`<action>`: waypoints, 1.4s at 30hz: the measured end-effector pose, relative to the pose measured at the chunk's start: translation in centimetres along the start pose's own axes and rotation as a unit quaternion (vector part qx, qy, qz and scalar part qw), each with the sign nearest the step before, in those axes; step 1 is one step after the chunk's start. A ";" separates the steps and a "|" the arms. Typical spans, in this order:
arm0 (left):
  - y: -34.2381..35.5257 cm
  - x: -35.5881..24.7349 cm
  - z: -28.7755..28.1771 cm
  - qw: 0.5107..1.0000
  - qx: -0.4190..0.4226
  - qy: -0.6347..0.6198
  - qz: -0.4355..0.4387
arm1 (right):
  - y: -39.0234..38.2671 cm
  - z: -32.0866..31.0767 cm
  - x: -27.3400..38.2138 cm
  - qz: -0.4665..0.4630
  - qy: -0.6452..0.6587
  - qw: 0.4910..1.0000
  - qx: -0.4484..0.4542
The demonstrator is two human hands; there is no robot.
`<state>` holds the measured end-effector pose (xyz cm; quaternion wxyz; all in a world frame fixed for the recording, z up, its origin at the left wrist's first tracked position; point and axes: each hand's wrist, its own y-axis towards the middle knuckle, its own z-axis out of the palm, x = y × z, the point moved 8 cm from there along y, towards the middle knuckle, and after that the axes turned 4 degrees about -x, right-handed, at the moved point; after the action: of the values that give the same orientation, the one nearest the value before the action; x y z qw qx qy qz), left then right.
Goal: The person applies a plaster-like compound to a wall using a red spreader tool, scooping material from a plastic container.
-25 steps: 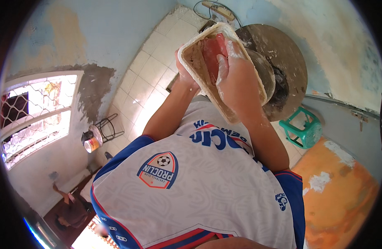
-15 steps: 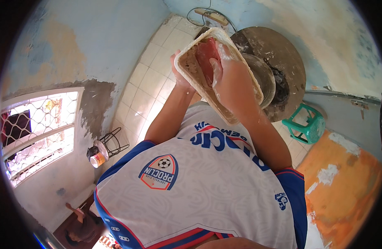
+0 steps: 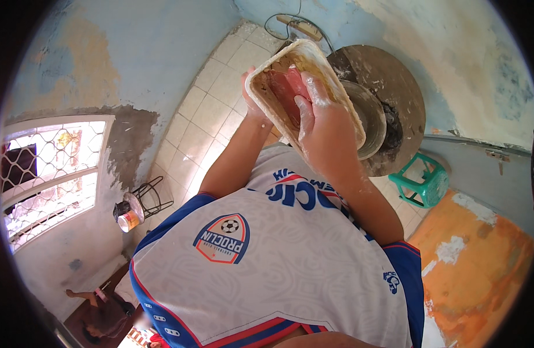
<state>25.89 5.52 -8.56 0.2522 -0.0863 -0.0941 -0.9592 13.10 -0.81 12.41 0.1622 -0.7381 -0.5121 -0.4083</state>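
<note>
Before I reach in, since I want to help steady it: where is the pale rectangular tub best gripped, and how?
Probably by the far half of the tub's right-hand rim, coming from the person's right, thumb over the edge. That stretch is long, straight and free: the left hand supports the opposite side, and the right hand holds a red tool inside.

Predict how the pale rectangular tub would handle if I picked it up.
The tub may feel slick or gritty, given its smeared surface. It's probably light enough for one hand, since the left hand supports it.
</note>
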 end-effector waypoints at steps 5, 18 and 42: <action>0.7 2.3 4.2 0.990 -0.086 0.098 0.052 | 0.2 -0.3 0.3 0.053 -0.034 0.998 -0.002; 2.0 1.9 2.6 0.967 -0.049 0.244 0.048 | 0.8 -0.1 0.7 -0.004 -0.032 0.999 0.010; 1.9 2.5 2.4 0.956 -0.120 0.249 0.098 | 2.1 -1.9 -1.3 -0.001 -0.073 0.997 0.006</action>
<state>24.99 3.29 -5.43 0.3485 0.1164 0.0966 -0.9250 13.93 -3.72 12.98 0.1287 -0.7641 -0.5259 -0.3507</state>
